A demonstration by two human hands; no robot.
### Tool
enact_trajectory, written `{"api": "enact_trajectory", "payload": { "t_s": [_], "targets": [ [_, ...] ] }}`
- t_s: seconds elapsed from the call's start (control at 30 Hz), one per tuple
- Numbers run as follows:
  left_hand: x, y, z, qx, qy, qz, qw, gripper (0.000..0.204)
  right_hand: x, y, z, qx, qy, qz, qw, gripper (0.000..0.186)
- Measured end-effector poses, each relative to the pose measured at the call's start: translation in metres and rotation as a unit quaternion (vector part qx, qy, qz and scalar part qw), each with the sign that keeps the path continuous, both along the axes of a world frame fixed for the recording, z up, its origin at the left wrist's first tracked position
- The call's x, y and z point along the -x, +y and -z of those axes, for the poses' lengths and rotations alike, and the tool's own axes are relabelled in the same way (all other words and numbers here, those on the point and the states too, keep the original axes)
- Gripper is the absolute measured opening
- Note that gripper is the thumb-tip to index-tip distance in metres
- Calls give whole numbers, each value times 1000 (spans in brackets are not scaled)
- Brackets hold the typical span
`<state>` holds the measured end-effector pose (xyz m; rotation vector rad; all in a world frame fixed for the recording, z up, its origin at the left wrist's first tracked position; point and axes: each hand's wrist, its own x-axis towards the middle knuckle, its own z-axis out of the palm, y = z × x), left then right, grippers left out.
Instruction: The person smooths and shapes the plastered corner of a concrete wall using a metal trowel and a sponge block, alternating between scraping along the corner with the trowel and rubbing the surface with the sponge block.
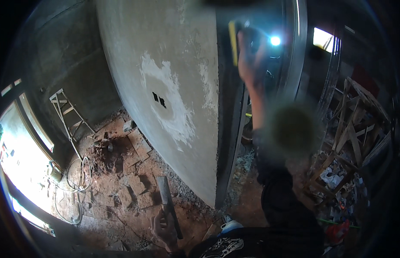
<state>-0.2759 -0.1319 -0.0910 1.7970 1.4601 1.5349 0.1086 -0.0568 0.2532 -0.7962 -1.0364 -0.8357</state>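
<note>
Holding a flat trowel low, left hand curled closed; right hand raised, gripping a yellow-edged tool near plastered wall.

The person wears a black or very dark top, its cloth plain and dull across most of what shows at the lower edge. A pale print, whitish-grey and made of slanting, jagged strokes, spreads over the front. The right sleeve is the same dark colour, long and loose, with soft folds bunched around the elbow; it narrows toward the forearm and ends short of the wrist. Of the left sleeve only a small dark piece shows at the bottom edge. The right grip and the left grip are both bare-fingered, the right one blurred by glare.
</note>
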Motion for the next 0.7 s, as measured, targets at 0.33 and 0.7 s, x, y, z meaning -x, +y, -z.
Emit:
{"api": "enact_trajectory", "payload": {
  "t_s": [0.33, 0.7],
  "targets": [
    [-18, 8, 2, 18, -18, 22, 999, 27, -29, 13, -128, -73, -27, 24, 997, 54],
    [-38, 22, 20, 54, -41, 33, 997, 28, 7, -11, 106, 54, -65, 84, 993, 43]
  ]
}}
